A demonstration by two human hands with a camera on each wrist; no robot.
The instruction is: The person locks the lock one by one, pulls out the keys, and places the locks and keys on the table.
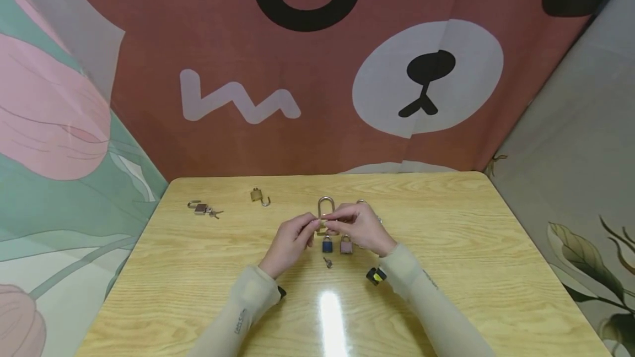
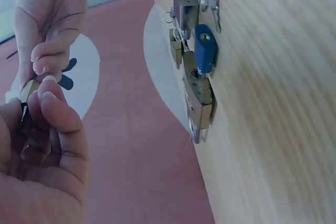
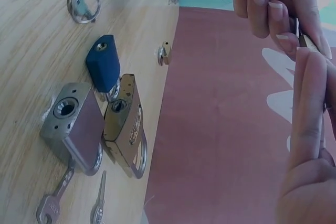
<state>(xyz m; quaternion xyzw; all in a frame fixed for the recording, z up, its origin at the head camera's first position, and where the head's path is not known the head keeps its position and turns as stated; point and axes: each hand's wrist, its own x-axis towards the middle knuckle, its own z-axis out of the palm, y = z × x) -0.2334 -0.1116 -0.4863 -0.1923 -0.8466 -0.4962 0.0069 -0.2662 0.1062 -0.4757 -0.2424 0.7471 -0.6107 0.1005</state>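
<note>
Both hands meet above the middle of the table, in front of the upright shackle of a large brass padlock (image 1: 326, 203). My left hand (image 1: 292, 239) pinches a small brass-coloured piece (image 2: 29, 91) with a dark part below it; its kind is largely hidden by the fingers. From the other side, my right hand (image 1: 358, 225) pinches the same piece between thumb and fingertips. Just nearer than the hands stand a blue padlock (image 1: 327, 245) and a pinkish-grey padlock (image 1: 346, 246). A key on a ring (image 1: 328, 262) lies before them.
On the left of the wooden table (image 1: 163, 291) lie a brown padlock (image 1: 200, 209) with its shackle open and keys, and an open brass padlock (image 1: 256, 195). A small brass padlock (image 2: 175, 48) stands beyond the pinkish-grey one. A black-and-yellow device (image 1: 376, 276) sits by the right sleeve.
</note>
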